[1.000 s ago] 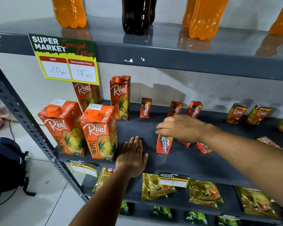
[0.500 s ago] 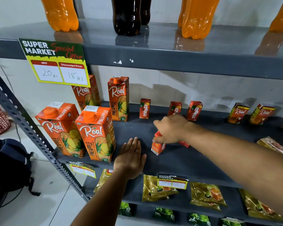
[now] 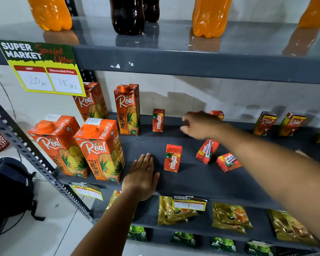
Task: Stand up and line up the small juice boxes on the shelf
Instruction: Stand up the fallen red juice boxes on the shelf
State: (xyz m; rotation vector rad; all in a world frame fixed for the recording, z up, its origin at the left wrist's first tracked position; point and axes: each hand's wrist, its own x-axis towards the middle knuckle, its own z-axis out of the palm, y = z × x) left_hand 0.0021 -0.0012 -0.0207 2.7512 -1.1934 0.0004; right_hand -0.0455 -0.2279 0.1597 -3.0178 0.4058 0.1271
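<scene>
Red carton point(image 3: 172, 158) stands upright at the front of the grey shelf point(image 3: 192, 180); two more cartons point(image 3: 207, 151) lie tipped just right of it, long axes slanting, under the right forearm; right hand point(image 3: 201, 126) reaches to the back row, fingers point(image 3: 185, 119) curled at a half-hidden carton, whether they grip it I cannot tell; left hand point(image 3: 141, 179) flat on the shelf edge, empty.

Six small Maaza boxes point(image 3: 173, 157), four large pineapple cartons point(image 3: 100, 150), three small Real boxes point(image 3: 265, 123)
</scene>
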